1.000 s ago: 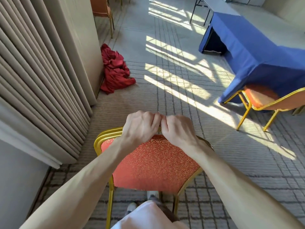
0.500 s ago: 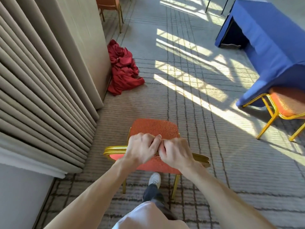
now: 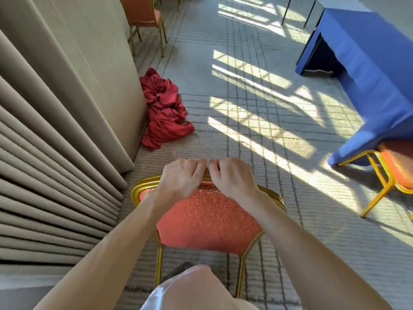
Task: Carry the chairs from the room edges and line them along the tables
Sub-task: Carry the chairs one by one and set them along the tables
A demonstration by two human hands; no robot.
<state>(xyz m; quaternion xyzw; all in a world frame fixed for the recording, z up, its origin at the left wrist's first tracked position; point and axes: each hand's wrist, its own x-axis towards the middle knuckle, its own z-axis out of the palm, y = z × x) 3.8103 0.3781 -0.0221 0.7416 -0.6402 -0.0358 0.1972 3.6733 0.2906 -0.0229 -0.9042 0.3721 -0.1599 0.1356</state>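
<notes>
Chair (image 3: 207,222) tipped back since a moment ago, left hand (image 3: 181,180) and right hand (image 3: 234,182) curled round its top rail; table (image 3: 368,70), ahead-right of them, slightly nearer, so carry likely underway.

3 chairs (image 3: 207,220) (image 3: 397,168) (image 3: 143,12), 1 blue tbl (image 3: 368,54), 1 red cloth (image 3: 165,113), 2 hands (image 3: 182,179) (image 3: 232,179).

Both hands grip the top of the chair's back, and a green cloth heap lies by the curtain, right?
Not quite. The head view shows the cloth heap is red, not green. The left hand and right hand do grip the top of the chair back, and the heap lies by the curtain.
</notes>
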